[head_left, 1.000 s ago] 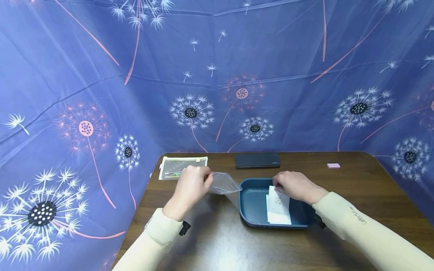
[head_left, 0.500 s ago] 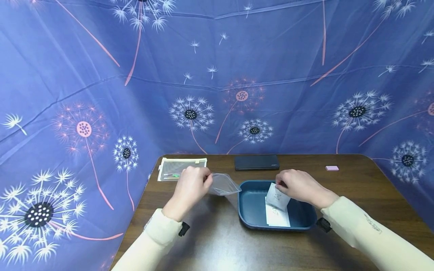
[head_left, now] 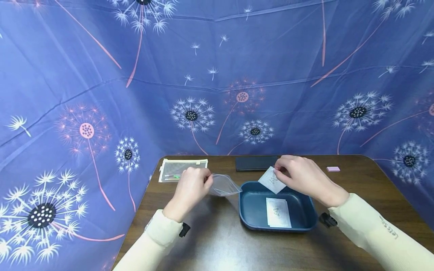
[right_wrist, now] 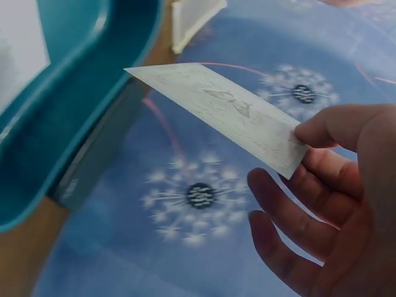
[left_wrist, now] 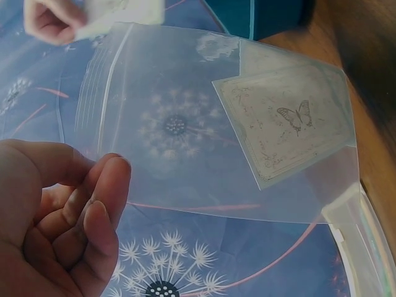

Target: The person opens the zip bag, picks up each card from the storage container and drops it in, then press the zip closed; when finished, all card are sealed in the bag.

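My left hand (head_left: 190, 191) pinches the edge of a clear zip bag (left_wrist: 167, 179) near its seal. Inside that bag lies a pale card (left_wrist: 291, 117) printed with a butterfly. Between thumb and fingers, my right hand (head_left: 306, 178) holds a white card (right_wrist: 229, 111), also with a butterfly print, tilted above the far rim of a blue tray (head_left: 252, 210). Another white card (head_left: 278, 213) lies flat on the tray's floor; whether it is one sheet or a stack I cannot tell.
A mesh zip pouch (head_left: 184, 164) with green and white items inside lies at the back left. Behind the tray sits a dark flat case (head_left: 254, 164). A small pink block (head_left: 333, 169) is at the back right. A patterned cloth (head_left: 217, 75) hangs around the wooden table.
My right hand has lifted one card off the one in the tray, raising it up and away toward the tray's far rim. The left hand and bag have barely moved.
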{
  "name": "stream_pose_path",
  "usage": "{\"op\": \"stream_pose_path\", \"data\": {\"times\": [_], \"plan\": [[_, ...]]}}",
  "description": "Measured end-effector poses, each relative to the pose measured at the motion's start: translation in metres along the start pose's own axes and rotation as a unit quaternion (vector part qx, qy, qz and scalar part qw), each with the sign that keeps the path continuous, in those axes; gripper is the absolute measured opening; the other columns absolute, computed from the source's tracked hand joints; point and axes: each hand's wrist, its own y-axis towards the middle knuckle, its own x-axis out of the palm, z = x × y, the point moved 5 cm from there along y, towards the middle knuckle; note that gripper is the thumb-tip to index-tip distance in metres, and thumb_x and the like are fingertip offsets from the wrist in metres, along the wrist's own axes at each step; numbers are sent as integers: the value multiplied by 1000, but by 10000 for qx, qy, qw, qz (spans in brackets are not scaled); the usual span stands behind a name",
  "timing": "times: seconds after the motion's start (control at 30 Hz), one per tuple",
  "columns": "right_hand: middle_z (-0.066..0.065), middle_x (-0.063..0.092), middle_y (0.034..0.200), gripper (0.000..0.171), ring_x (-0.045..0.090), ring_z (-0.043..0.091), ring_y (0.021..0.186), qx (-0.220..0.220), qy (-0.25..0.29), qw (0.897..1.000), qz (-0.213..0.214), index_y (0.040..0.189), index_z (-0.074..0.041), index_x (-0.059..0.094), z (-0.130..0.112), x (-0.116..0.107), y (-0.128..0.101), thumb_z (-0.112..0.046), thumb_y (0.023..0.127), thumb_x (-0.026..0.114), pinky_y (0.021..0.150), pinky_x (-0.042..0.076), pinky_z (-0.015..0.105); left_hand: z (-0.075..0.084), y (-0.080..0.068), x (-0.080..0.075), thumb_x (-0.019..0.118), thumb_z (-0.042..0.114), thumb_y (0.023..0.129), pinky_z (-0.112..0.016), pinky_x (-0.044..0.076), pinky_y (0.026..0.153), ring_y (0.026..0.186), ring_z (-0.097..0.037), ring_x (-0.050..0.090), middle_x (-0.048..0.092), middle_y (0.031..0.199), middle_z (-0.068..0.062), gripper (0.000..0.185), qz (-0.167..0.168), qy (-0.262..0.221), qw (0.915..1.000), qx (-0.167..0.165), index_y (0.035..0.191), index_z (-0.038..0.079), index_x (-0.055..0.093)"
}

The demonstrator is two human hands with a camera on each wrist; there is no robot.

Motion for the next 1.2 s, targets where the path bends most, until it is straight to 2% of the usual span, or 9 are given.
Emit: {"op": "stream_pose_path", "data": {"times": [0.3, 0.63, 0.9, 1.2], "plan": [[-12, 61, 84, 7, 51, 5, 66, -507, 133, 9935, 1012, 89, -20, 71, -32, -27, 17, -15, 94, 72, 58, 45, 30, 0, -1, 1, 71, 4, 85, -29, 35, 48, 48, -6, 37, 42, 51, 13, 31, -18, -17, 10000, -22, 62, 20, 58], [-12, 63, 85, 4, 53, 3, 71, -1214, 605, 9760, 1706, 91, -18, 71, -68, -40, 29, -15, 93, 71, 59, 47, 30, 0, 1, 1, 72, 5, 83, -31, 36, 48, 48, -8, 38, 39, 51, 13, 35, 65, 36, 10000, 7, 58, 21, 53], [-12, 64, 87, 5, 56, 4, 74, -1468, 970, 9697, 1697, 92, -18, 71, -88, -30, 34, -14, 93, 70, 61, 49, 29, 2, 1, 0, 72, 6, 85, -30, 34, 46, 47, -8, 37, 39, 51, 13, 37, 1, 28, 10000, -9, 58, 22, 52], [-13, 64, 88, 7, 59, 4, 76, -1389, 983, 9771, 1277, 90, -20, 70, -93, 2, 35, -14, 93, 72, 64, 52, 29, 4, 2, -1, 73, 6, 85, -30, 35, 47, 48, -8, 39, 42, 52, 12, 33, -40, 26, 10000, -23, 60, 20, 56]]}}
